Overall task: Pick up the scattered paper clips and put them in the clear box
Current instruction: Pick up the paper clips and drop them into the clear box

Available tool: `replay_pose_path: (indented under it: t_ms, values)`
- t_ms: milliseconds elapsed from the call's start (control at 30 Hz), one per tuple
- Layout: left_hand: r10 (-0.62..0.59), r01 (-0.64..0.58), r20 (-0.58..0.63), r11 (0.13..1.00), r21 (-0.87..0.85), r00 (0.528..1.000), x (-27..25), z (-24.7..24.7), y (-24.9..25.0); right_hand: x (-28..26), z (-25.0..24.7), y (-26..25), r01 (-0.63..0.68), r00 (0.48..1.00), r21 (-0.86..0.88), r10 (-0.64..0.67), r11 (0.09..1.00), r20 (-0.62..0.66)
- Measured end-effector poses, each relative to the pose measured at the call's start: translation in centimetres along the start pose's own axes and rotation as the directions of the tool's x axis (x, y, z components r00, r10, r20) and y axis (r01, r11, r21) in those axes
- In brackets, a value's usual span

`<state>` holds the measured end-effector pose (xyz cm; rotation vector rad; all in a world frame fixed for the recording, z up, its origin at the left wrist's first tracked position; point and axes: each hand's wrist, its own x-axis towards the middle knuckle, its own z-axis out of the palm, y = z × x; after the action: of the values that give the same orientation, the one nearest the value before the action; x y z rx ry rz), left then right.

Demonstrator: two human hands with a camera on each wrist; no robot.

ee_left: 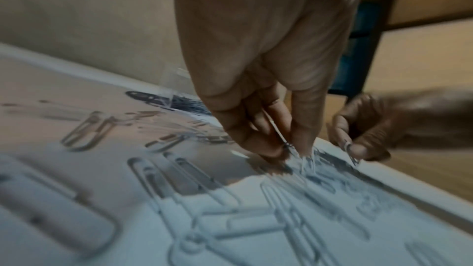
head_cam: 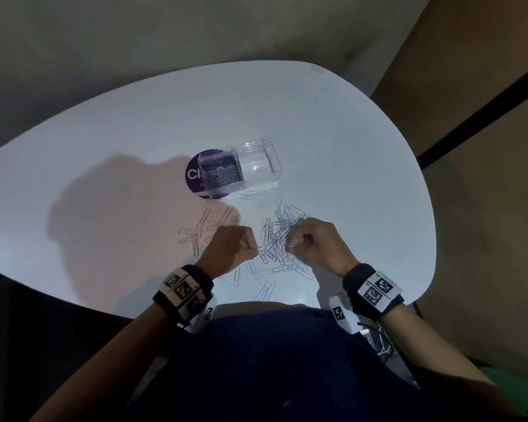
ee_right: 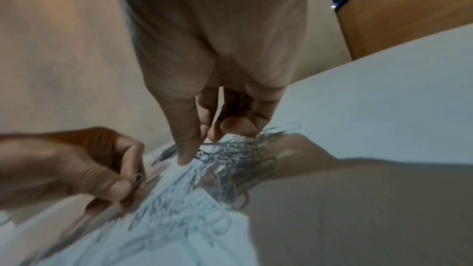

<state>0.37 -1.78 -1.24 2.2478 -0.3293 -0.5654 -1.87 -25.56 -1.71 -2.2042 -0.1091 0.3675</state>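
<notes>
Gathering step: left hand [head_cam: 230, 249] and right hand [head_cam: 314, 243] each pinch paper clips [head_cam: 282, 236] from the pile; next, carry to clear box [head_cam: 241, 170].

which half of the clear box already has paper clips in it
The left half of the clear box, the one over the purple round sticker: it holds a dark heap of paper clips. The right half shows only bare plastic.

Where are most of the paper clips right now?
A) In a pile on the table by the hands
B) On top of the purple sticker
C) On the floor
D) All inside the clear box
A: the big pile of paper clips lies on the white table between the left hand and right hand; the clear box holds only a small bunch.
</notes>
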Motion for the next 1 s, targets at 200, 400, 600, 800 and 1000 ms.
replay_pose_path:
  t_ms: [200,400,600,800,1000]
  values:
    - [-0.06,0.083,0.176,0.989,-0.125,0.983,-0.3,-1.0,-0.2,0.2,-1.2,-0.1,-0.175,0.984,0.31,0.176,0.935,0.023]
    - [-0.121,0.144,0.163,0.98,-0.137,0.979,-0.2,-0.4,0.6,0.0,-1.8,0.2,-0.244,0.97,0.469,0.224,0.849,0.099]
    - [0.043,-0.058,0.072,0.975,0.214,0.996,-0.6,0.1,0.1,-0.4,-2.4,0.3,-0.252,0.967,0.489,0.242,0.835,0.085]
    - [0.168,-0.184,0.076,0.905,0.384,0.983,-0.2,1.0,0.0,-0.6,-2.5,0.7,-0.316,0.943,0.501,0.327,0.806,0.069]
    - [0.119,-0.135,0.07,0.94,0.314,0.99,0.1,1.1,-0.6,-0.8,-3.0,0.6,-0.318,0.947,0.382,0.311,0.868,0.083]
